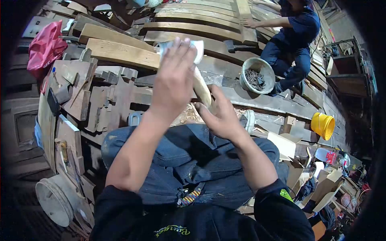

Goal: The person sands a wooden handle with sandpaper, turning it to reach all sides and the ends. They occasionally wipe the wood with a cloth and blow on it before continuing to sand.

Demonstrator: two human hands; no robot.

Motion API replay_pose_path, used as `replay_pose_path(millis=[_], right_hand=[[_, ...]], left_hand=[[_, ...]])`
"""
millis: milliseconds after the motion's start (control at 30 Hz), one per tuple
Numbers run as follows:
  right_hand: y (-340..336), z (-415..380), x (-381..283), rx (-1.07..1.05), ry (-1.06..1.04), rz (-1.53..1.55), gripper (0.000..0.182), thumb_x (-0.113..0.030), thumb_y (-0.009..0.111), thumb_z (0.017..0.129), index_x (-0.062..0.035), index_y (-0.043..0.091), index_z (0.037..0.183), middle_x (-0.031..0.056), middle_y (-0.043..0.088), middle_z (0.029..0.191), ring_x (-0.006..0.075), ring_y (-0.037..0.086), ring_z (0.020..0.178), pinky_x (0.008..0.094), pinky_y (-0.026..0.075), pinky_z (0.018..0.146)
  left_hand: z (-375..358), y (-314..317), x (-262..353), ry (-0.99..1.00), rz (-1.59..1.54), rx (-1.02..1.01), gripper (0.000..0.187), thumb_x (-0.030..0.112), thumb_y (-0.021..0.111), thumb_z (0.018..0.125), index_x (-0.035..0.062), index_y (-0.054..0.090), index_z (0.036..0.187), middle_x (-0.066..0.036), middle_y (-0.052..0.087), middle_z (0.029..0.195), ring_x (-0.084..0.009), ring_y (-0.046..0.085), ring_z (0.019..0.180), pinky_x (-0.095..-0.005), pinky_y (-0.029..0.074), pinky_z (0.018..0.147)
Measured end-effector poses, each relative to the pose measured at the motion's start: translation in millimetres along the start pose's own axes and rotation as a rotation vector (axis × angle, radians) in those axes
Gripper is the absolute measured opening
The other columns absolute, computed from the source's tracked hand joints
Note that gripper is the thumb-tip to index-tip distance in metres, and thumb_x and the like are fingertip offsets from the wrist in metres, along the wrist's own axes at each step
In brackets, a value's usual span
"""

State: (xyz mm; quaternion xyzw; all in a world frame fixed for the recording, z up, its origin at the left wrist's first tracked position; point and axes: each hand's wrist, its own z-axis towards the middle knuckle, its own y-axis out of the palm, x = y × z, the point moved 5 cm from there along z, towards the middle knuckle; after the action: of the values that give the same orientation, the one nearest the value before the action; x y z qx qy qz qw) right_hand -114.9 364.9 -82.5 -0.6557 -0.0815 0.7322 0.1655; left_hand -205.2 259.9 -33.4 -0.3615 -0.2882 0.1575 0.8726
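A slim, slightly curved piece of pale wood (202, 86) slants upward in front of my lap. Thumb and fingers of my right hand (221, 116) close around its lower end. At the upper end, my left hand (175, 76) presses a whitish folded sheet (198, 51) over the wood, its fingers lying together across the sheet. The sheet looks like sandpaper, but its rough side is hidden. My left palm covers part of the wood.
A person (291, 44) squats at the upper right, one hand on a plank (244, 30). Between us stand a bucket of metal pieces (245, 80) and a hammer (237, 47). A yellow bucket (323, 125) is at right; wood blocks (108, 96) and a pink bag (46, 50) lie left.
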Motion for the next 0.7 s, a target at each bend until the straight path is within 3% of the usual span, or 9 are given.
replay_pose_path(millis=[33,100,133,200,367,400,500,600,700], right_hand=[[-0.2,1.1,-1.2,0.001,-0.006,0.003,0.036,-0.016,0.063,0.084,0.0021,0.048,0.111,0.0220,0.060,0.088,0.0408,0.061,0.085,0.0436,0.048,0.075],[0.4,-2.1,17.6,-0.038,0.380,0.150,0.036,-0.016,0.063,0.083,0.0021,0.048,0.111,0.0238,0.060,0.087,0.0428,0.061,0.085,0.0440,0.048,0.074],[0.2,-1.4,18.8,-0.036,0.383,0.147,0.036,-0.016,0.063,0.083,0.0021,0.048,0.111,0.0238,0.060,0.087,0.0428,0.061,0.085,0.0440,0.048,0.074],[-4.9,0.3,7.0,0.060,0.089,0.030,0.035,-0.016,0.063,0.083,0.0018,0.048,0.110,0.0249,0.060,0.087,0.0434,0.061,0.084,0.0452,0.047,0.073],[0.9,-2.0,3.9,0.018,0.036,-0.037,0.037,-0.017,0.064,0.083,0.0016,0.049,0.110,0.0249,0.061,0.088,0.0425,0.062,0.084,0.0462,0.047,0.073],[0.3,-1.6,9.3,0.029,0.151,0.006,0.039,-0.018,0.065,0.083,0.0012,0.049,0.112,0.0236,0.062,0.088,0.0398,0.062,0.080,0.0448,0.047,0.073],[-1.9,-3.1,19.4,-0.043,0.389,0.132,0.041,-0.020,0.066,0.083,0.0011,0.049,0.113,0.0229,0.062,0.090,0.0379,0.061,0.078,0.0437,0.047,0.073],[-4.2,-0.2,-2.6,-0.029,0.049,-0.023,0.040,-0.019,0.065,0.082,0.0016,0.049,0.112,0.0232,0.062,0.091,0.0387,0.062,0.085,0.0424,0.048,0.075],[4.6,-3.3,17.6,0.011,0.113,0.166,0.041,-0.016,0.066,0.081,0.0029,0.050,0.115,0.0247,0.062,0.098,0.0371,0.063,0.092,0.0406,0.048,0.081]], left_hand=[[-4.0,0.9,9.4,-0.012,-0.049,-0.046,0.044,-0.004,0.051,0.084,0.0001,0.055,0.128,-0.019,0.052,0.135,-0.0367,0.041,0.133,-0.0458,0.031,0.111],[-8.1,3.2,26.4,0.050,-0.055,-0.170,0.044,-0.005,0.050,0.084,-0.0003,0.056,0.127,-0.019,0.054,0.133,-0.0360,0.042,0.132,-0.0455,0.030,0.112],[-10.0,7.2,29.2,0.087,-0.044,-0.186,0.044,-0.006,0.049,0.083,-0.0005,0.057,0.126,-0.018,0.055,0.132,-0.0359,0.043,0.132,-0.0454,0.030,0.112],[-3.1,4.1,13.0,0.071,-0.021,-0.116,0.041,-0.005,0.048,0.086,-0.0008,0.057,0.125,-0.019,0.055,0.131,-0.0361,0.043,0.132,-0.0453,0.030,0.112],[-2.4,-1.9,7.3,0.002,-0.023,-0.053,0.036,0.000,0.048,0.090,-0.0002,0.058,0.124,-0.021,0.054,0.132,-0.0370,0.042,0.132,-0.0465,0.030,0.111],[-9.2,3.6,18.5,0.023,-0.057,-0.153,0.039,0.001,0.051,0.083,-0.0035,0.056,0.122,-0.022,0.054,0.130,-0.0370,0.045,0.129,-0.0474,0.031,0.111],[-11.5,8.5,26.3,0.103,-0.037,-0.148,0.039,-0.001,0.049,0.085,-0.0015,0.057,0.123,-0.022,0.055,0.130,-0.0373,0.044,0.131,-0.0470,0.030,0.111],[7.4,-9.6,2.1,0.009,0.025,-0.006,0.034,0.003,0.048,0.092,0.0002,0.057,0.125,-0.021,0.054,0.132,-0.0378,0.042,0.132,-0.0451,0.032,0.111],[-6.8,1.0,13.0,0.034,-0.048,-0.052,0.039,0.002,0.051,0.083,-0.0031,0.057,0.121,-0.022,0.054,0.131,-0.0355,0.045,0.130,-0.0482,0.031,0.111]])
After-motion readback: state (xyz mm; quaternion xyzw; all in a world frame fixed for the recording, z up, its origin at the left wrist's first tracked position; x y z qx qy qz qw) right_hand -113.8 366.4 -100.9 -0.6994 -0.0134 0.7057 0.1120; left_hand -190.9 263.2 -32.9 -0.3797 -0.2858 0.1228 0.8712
